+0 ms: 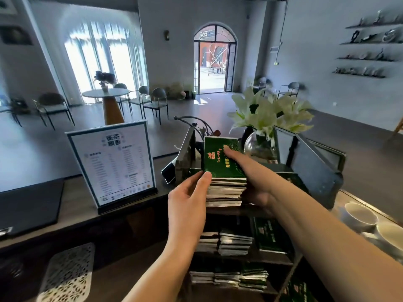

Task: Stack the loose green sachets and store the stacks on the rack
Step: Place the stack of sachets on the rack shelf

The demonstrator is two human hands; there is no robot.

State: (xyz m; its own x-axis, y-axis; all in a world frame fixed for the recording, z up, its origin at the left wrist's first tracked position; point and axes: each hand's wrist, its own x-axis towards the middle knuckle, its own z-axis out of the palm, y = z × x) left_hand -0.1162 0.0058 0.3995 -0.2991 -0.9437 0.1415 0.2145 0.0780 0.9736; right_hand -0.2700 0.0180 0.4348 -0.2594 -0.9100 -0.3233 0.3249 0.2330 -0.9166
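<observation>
We have one stack of green sachets (225,190) on the top shelf of the rack (272,260). Our two hands touch it: left hand (187,205) with straight fingers against its left edge, right hand (250,168) flat on top. Three stacks (234,245) sit one shelf below

Showing dark green with red-and-gold print on the top sachet (218,164), white on the lilies (268,114), teal edging on the menu stand (113,162).

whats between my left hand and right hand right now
The stack of green sachets on the rack: the left hand touches its left side, the right hand lies across its top. Head view.
</observation>
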